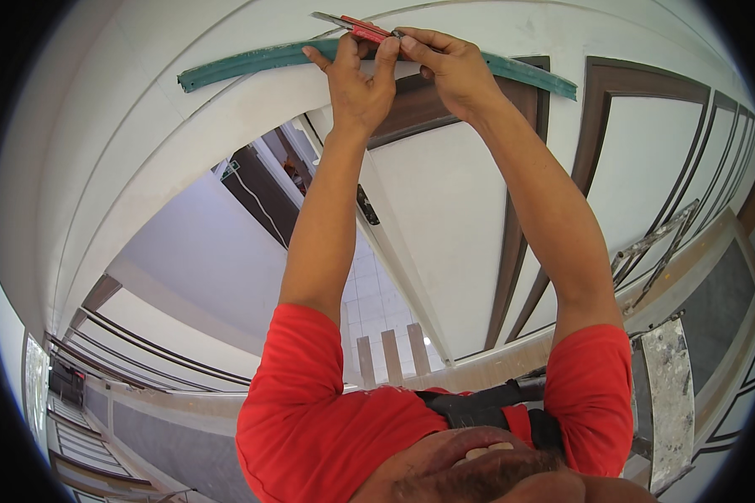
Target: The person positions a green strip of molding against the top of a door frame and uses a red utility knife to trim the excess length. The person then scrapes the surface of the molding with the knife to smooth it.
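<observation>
Both my arms reach up and away to a red utility knife (pixel 367 31) with its thin grey blade pointing to the upper left. The fingers of my left hand (pixel 361 88) are closed around the handle's middle, with one digit stretched out to the side along the green bar. My right hand (pixel 459 74) pinches the rear end of the handle. Behind both hands a long green bar (pixel 247 70) runs across the white wall, looking bowed in this view. My wrists and hands hide its middle part.
Below the bar are a dark-framed white panel (pixel 436 184) and an opening (pixel 369 293) with tiled floor beyond. Railings (pixel 168 360) run at lower left. A paint-spattered board (pixel 669 394) stands at right, below a metal frame (pixel 658 239).
</observation>
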